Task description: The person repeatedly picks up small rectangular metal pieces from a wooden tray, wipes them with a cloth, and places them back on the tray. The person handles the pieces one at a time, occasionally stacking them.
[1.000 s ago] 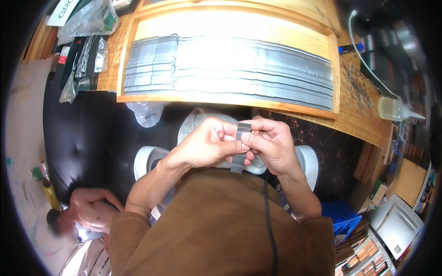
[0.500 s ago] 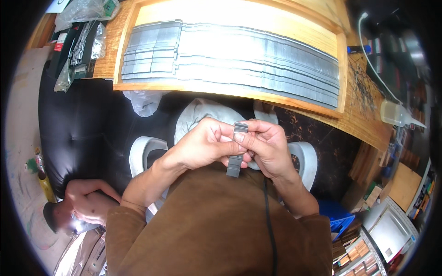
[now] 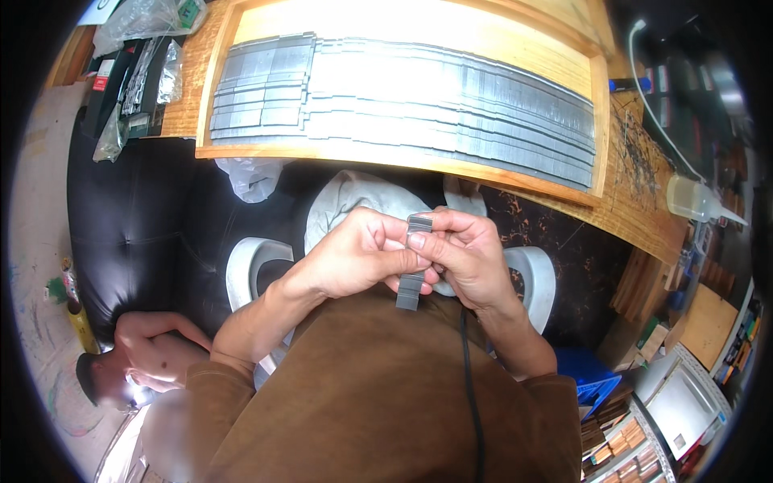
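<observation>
Both hands meet in front of my chest around a narrow grey strip (image 3: pixel 409 291), crossed by several thin lines, perhaps stacked thin pieces. My left hand (image 3: pixel 356 251) pinches its middle from the left, with thumb and fingers closed. My right hand (image 3: pixel 467 256) grips the upper part from the right, its thumb across the face. The strip's lower end sticks out below the fingers, and its middle is covered by them. Beyond the hands lies a shallow wooden tray (image 3: pixel 386 167) holding rows of similar grey strips (image 3: pixel 531 113), partly washed out by glare.
The tray rests on a wooden table (image 3: pixel 654 221). A squeeze bottle (image 3: pixel 694 200) stands at its right side. Plastic-wrapped items (image 3: pixel 149 72) lie at the far left. A black sofa (image 3: pixel 129 217) fills the left, with a person (image 3: pixel 157 354) low beside it. White chair arms (image 3: pixel 245 270) flank me.
My hands keep the same grip on the strip, with hardly any shift. A blurred rounded shape now shows at the lower left, near the other person.
</observation>
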